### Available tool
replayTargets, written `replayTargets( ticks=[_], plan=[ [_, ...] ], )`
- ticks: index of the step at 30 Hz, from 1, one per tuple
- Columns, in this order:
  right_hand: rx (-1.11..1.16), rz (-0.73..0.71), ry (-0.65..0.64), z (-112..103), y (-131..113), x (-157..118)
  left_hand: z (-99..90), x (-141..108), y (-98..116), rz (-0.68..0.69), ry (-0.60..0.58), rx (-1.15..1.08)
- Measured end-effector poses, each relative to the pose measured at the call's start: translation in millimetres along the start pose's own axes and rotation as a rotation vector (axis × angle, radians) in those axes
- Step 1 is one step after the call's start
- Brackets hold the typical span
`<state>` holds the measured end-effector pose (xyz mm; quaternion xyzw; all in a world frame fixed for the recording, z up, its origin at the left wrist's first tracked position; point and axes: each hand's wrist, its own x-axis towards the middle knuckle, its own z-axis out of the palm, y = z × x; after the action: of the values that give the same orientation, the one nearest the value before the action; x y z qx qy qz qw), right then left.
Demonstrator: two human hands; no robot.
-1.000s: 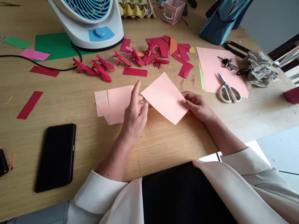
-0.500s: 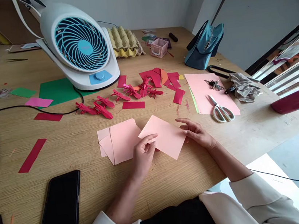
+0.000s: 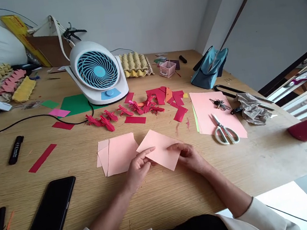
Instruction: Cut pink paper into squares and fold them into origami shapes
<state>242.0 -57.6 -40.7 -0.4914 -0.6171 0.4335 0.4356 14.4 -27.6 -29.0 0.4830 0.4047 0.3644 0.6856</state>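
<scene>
A square pink paper sheet [image 3: 159, 148] is held between both hands, turned so that one corner points toward me. My left hand [image 3: 139, 169] grips its left side, index finger on top and the thumb at the edge. On the right side, my right hand [image 3: 190, 157] has its fingers over the paper, with the thumb partly hidden. Just left of the sheet, several pink paper pieces [image 3: 121, 153] lie overlapped on the wooden table [image 3: 159, 201]. Beyond them sit several folded red paper shapes [image 3: 106, 121] in a loose row.
A white fan [image 3: 98, 71] stands behind the red paper. To the right, scissors [image 3: 225, 132] and keys [image 3: 220, 104] rest on pink sheets [image 3: 204, 112], near a blue bag [image 3: 209, 68]. A large black phone [image 3: 47, 221] and a marker [image 3: 16, 150] lie at left.
My right hand has moved in from the sheet's right corner and now closes on its right side. The camera view has shifted, showing more of the table's back left.
</scene>
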Motion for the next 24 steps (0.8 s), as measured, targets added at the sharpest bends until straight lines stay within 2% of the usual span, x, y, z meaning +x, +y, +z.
replayTargets(
  ticks=[3, 5, 7, 9, 13, 16, 18, 21, 24],
  plan=[
    [0.109, 0.036, 0.073, 1, 0, 0, -0.4, 3, -8, 0.145, 0.028, 0.192],
    [0.148, 0.025, 0.092, 1, -3, 2, -1.3, 4, -11, 0.341, 0.142, 0.437],
    [0.113, -0.049, 0.105, 0, -8, 2, -1.0, 3, -10, 0.52, 0.266, 0.715],
    [0.024, -0.15, 0.121, -1, -13, 2, 0.9, 1, -6, 0.64, 0.34, 0.957],
    [-0.124, -0.293, 0.092, -3, -23, -2, 7.8, -8, 2, 0.755, 0.301, 1.218],
    [-0.14, -0.369, 0.092, -5, -30, -6, 15.6, -12, 5, 0.726, 0.235, 1.108],
    [-0.091, -0.346, 0.162, -6, -33, -6, 23.0, -12, 7, 0.639, 0.283, 0.863],
    [0.107, -0.201, 0.208, -8, -33, -4, 38.9, -7, 11, 0.428, 0.426, 0.389],
    [0.33, -0.026, 0.076, -6, -29, -1, 57.4, -4, 14, 0.282, 0.348, -0.029]
  ],
)
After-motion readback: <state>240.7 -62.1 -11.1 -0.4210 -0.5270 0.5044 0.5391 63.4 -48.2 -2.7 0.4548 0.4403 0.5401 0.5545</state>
